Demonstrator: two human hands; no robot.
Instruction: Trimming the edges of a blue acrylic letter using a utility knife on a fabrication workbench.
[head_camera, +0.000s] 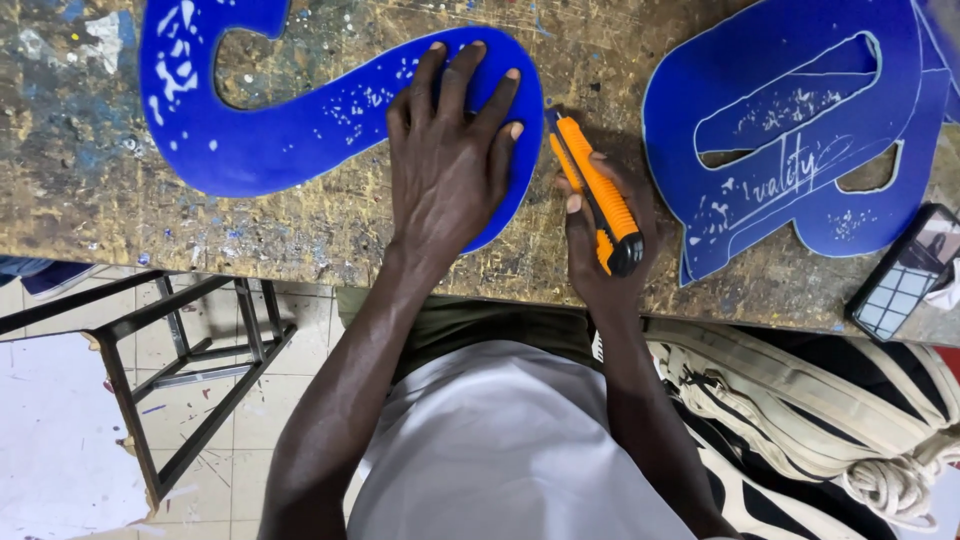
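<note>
My left hand lies flat with fingers spread on the right end of a curved blue cut-out letter on the paint-stained wooden workbench. My right hand grips an orange utility knife, its tip touching the blue letter's right edge just beside my left fingertips. The knife's black end points toward my body.
A second blue letter sheet with cut-out holes and white scored lines lies to the right. A phone rests at the bench's right edge. A metal stool frame stands on the tiled floor at left; a beige bag sits at right.
</note>
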